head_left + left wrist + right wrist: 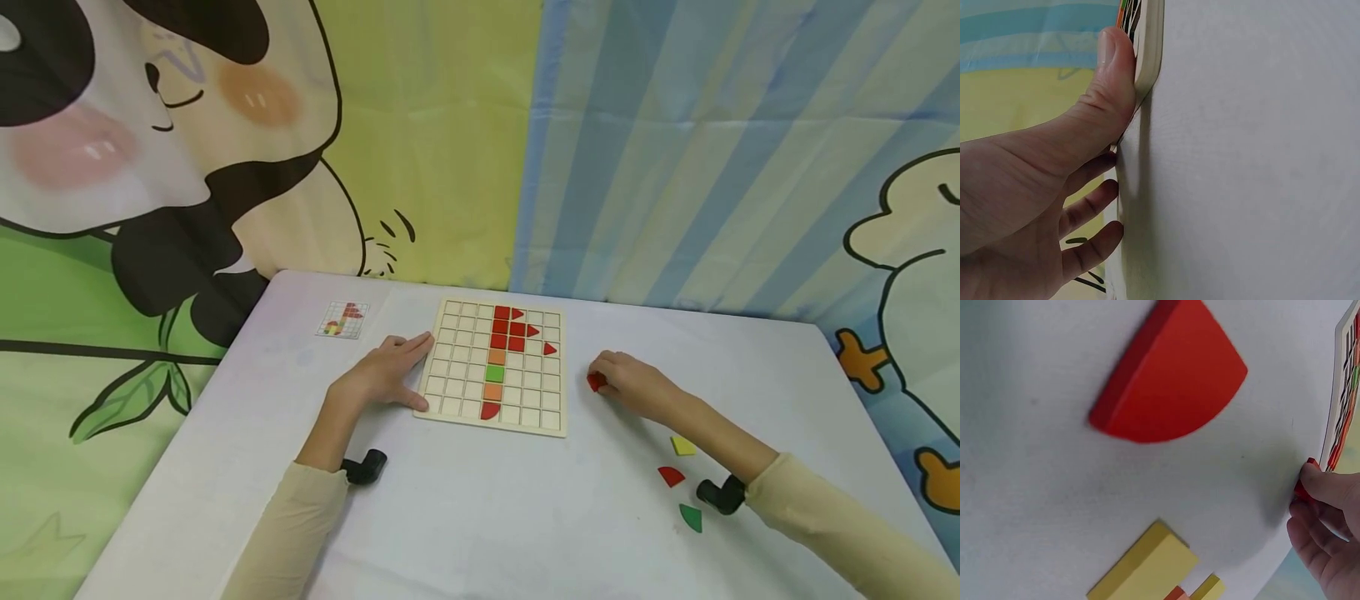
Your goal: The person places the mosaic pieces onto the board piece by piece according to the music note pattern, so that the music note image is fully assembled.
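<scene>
A light wooden grid board (pixel 462 371) lies on the table, with red squares (pixel 499 341), red triangles (pixel 550 348), orange squares (pixel 492 392), a green square (pixel 495 373) and a red quarter-circle (pixel 491 410) in its cells. My left hand (pixel 386 372) rests along the board's left side, thumb by the near corner, fingers spread and fairly straight. Right of the board, my right hand (pixel 632 385) pinches a small red block (pixel 596 382) between thumb and fingers, low over the table. The fingers partly hide the block's shape.
Near my right forearm lie a yellow block (pixel 683 446), a loose red quarter-circle piece (pixel 671 476) and a green quarter-circle piece (pixel 691 517). A small pattern card (pixel 342 320) lies left of the board. A printed cloth (pixel 435 150) hangs behind the table.
</scene>
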### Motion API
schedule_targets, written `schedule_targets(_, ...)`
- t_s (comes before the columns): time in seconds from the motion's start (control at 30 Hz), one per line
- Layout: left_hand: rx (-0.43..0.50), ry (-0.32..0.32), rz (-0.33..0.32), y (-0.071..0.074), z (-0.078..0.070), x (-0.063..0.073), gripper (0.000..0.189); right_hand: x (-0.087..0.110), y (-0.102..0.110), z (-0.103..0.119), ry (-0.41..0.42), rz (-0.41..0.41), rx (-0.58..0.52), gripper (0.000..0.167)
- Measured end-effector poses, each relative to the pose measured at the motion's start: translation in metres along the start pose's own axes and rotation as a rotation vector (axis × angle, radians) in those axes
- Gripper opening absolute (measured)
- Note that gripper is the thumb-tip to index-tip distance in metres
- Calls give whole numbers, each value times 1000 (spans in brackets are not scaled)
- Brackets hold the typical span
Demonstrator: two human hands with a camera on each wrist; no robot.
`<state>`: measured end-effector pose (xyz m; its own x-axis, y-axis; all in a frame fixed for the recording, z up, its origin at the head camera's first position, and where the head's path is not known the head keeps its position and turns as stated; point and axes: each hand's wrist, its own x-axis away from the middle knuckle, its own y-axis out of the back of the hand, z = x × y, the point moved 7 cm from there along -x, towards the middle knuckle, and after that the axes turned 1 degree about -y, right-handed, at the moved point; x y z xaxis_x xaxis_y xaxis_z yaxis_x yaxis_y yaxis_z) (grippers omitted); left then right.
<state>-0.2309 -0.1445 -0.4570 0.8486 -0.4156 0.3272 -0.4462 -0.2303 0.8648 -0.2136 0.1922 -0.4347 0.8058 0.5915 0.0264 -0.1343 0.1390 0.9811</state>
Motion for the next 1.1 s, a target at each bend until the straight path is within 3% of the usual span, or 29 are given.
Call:
schedule_targets(0.17, 3, -2, -1, 0, -2, -1, 114, -2, 2, -11, -108, 46, -246, 15)
schedule_targets(0.23, 4, -8, -1, -1, -3, -2, 114, -3, 5, -16, -140, 22, -343, 13)
schedule_targets(0.33, 11, -10, 2, -2, -4, -3, 114, -6, 13, -20, -158, -44, -395, 17)
schedule_targets(0.57, -6, -4, 7, -2, -1, -3, 114, -34, 21, -7, -88, -122, -388, 23)
schedule_targets(0.83, -15, -7, 2, 3, 1, -2, 114, -84, 22, 18, -46, -102, -388, 14)
schedule_targets(1.1, 0, -6, 9, 2, 0, -2, 114, -97, 7, 20, -31, -50, -333, 6)
